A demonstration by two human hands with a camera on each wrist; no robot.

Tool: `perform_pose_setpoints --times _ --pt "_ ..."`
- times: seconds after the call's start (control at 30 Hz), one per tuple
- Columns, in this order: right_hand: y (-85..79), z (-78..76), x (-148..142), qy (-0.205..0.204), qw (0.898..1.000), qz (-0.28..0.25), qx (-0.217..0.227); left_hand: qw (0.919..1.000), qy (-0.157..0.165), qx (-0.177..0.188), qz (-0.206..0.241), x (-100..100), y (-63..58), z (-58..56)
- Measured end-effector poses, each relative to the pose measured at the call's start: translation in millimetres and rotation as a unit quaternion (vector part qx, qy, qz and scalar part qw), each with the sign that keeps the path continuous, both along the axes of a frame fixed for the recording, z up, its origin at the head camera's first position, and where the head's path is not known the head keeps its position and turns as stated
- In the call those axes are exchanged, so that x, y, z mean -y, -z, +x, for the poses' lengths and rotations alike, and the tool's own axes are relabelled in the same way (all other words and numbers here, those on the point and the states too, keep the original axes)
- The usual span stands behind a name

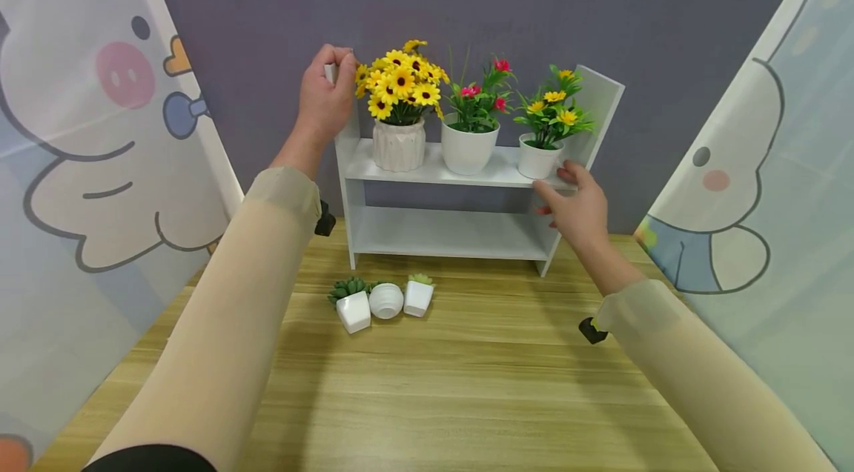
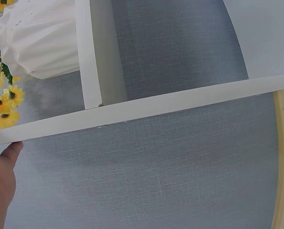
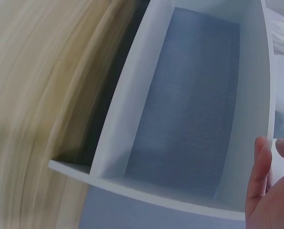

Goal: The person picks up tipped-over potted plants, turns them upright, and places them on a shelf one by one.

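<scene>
While hands touch it, white shelf upright, facing viewer, long axis left-to-right

The white two-board shelf stands upright, its upper board bearing three white-potted flowering plants.

Left hand grips the white shelf; right hand apparently holds its upper board.
</scene>
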State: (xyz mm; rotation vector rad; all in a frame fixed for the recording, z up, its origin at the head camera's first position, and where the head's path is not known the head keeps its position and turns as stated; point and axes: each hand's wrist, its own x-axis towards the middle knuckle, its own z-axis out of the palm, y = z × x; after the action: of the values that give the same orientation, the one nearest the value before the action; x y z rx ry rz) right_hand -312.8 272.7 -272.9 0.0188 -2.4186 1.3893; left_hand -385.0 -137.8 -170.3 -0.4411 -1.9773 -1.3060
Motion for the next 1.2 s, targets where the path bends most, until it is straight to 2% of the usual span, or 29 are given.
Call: perform_pose_setpoints --times 0.3,0.53,0.67,0.87,1.1,1.2 --pt "15.7 21.6 -13 -0.004 0.999 -0.012 -0.04 1.0 -0.003 0.007 -0.001 -1 -1.1 1.4" --pt "33.8 37.1 -18 -0.046 0.998 0.017 -0.04 1.0 -0.004 0.003 -0.001 -1 -1.0 1.8" --pt "46.3 40.7 -18 -0.091 0.995 0.05 -0.006 1.0 -0.004 0.006 0.0 -1 -0.9 1.3" --pt "73.0 37.9 -10 -0.146 0.983 0.102 0.043 1.0 -0.001 0.006 0.001 0 -0.8 0.7" --pt "104.1 40.9 6 -0.218 0.967 0.105 0.084 1.0 -0.004 0.006 -0.001 -1 -0.8 0.4" --pt "114.0 43.9 13 -0.235 0.96 0.103 0.112 0.9999 -0.007 0.009 -0.001 -1 -0.8 0.5"
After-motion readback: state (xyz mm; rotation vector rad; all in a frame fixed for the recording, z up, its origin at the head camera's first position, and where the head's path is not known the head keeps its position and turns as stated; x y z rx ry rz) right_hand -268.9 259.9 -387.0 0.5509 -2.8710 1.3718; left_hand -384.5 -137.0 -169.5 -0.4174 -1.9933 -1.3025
